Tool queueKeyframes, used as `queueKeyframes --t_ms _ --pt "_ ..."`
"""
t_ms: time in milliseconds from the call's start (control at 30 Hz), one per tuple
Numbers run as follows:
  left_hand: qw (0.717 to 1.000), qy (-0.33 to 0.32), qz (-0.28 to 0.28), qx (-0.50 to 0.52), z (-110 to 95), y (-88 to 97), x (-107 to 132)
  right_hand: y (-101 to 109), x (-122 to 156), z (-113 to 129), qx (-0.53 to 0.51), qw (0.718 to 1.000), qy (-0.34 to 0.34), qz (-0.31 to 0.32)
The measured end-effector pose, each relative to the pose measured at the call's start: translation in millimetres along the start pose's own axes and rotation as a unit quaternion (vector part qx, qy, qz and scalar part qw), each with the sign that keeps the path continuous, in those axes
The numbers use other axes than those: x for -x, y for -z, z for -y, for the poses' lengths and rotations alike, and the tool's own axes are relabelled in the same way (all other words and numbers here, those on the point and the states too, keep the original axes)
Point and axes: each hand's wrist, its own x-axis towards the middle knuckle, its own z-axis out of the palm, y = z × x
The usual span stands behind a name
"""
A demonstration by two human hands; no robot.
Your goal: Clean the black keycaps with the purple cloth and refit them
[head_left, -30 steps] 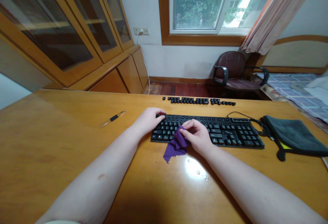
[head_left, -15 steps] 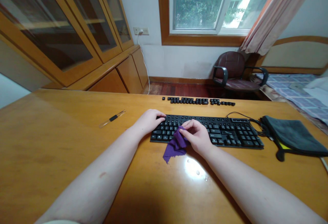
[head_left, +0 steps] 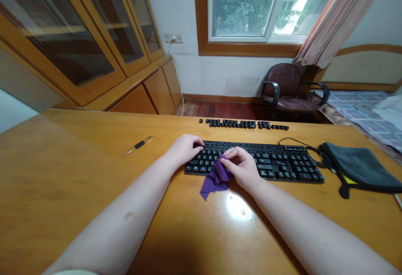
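Purple cloth (head_left: 216,178) lay bunched over the lower edge of the black keyboard (head_left: 282,162). From the head view, we found the right hand (head_left: 241,167) pinching it, fingers together; the left hand (head_left: 184,149) lay curled on the keys, grip undeterminable. Loose keycaps (head_left: 243,124) stood beyond, on the wooden desk (head_left: 78,191).

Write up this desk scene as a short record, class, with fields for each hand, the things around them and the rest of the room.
Left hand: left hand rests on the left end of the black keyboard, fingers on the keys.
Right hand: right hand pinches a purple cloth against the keys.
Things: loose keycaps in a row behind the keyboard; slim clear tool with a black band to the left; dark grey towel to the right.
Rest: wooden desk, glass-fronted cabinet, dark red armchair, window.
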Motion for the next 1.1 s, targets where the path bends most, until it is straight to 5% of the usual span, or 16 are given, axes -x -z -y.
queueKeyframes --t_ms 267,1100 --pt "0.993 -0.021 0.028 -0.112 -20 14.4 11 0 0 -2 -0.005 1.0 -0.002 0.004" --pt "0.998 0.026 0.023 -0.053 -19 12.0 12 0 1 -2 0.014 1.0 0.001 0.007"
